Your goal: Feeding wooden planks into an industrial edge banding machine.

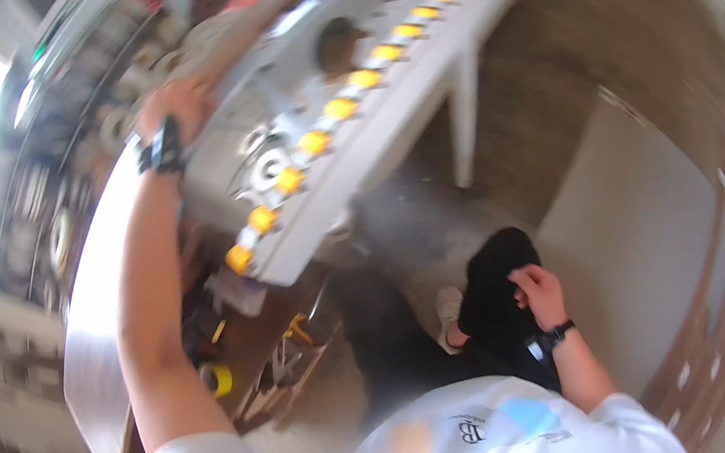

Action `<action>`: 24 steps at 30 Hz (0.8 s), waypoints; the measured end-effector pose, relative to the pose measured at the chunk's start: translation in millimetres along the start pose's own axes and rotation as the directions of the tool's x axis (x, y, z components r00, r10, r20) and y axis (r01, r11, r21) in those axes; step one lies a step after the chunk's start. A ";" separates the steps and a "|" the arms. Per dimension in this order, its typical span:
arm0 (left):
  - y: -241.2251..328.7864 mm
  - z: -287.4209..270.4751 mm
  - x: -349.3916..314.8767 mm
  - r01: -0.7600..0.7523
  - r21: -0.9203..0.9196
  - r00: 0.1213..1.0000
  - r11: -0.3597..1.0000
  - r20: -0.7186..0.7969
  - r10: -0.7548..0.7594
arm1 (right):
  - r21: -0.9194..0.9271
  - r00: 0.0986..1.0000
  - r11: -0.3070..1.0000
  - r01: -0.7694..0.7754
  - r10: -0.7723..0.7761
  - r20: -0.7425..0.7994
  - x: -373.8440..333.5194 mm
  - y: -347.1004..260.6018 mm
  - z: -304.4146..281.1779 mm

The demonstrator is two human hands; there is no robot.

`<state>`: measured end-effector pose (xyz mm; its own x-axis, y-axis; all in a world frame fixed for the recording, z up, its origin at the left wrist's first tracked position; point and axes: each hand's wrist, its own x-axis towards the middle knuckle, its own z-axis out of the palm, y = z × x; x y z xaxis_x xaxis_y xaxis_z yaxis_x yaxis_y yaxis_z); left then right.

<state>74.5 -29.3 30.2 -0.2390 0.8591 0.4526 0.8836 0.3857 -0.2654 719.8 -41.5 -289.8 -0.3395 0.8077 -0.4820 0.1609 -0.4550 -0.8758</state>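
Observation:
My left arm reaches far forward, and my left hand (178, 107) is at the near end of a long brownish strip (262, 16). Motion blur hides its fingers, so I cannot tell whether they grip the strip. A dark band circles that wrist. Beside the strip runs a long pale machine frame (343, 172) with a row of yellow rollers (341, 109) along it. My right hand (541, 292) hangs above my right thigh, away from the machine, its fingers loosely bent and apart with nothing in them.
Below my left arm, a brown shelf (280, 333) holds a yellow tape roll (217, 378) and other small items. A large pale panel (636, 236) lies to the right. Racks with rolls (59, 236) line the left. A person (338, 46) is beyond the rollers.

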 end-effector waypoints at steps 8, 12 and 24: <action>-111.9 65.2 16.8 -0.001 -0.127 0.999 0.992 0.037 0.006 | 0.191 0.988 0.975 0.112 -0.090 -0.123 2.1 24.8 -35.1; -50.0 59.0 36.2 -0.133 0.008 0.987 0.991 -0.087 0.134 | -0.170 0.761 0.983 0.062 -0.157 -0.630 -28.9 59.8 -132.0; -68.5 68.9 27.7 -0.058 -0.214 0.998 0.975 -0.017 0.055 | -0.064 0.135 0.516 -0.854 0.101 -0.986 -218.7 225.5 -303.3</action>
<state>-20.4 -8.7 2.2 -0.1829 0.8730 0.4521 0.9616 0.2547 -0.1027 1111.4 -207.0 -389.2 0.8841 0.4324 -0.1773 0.4323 -0.9008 -0.0414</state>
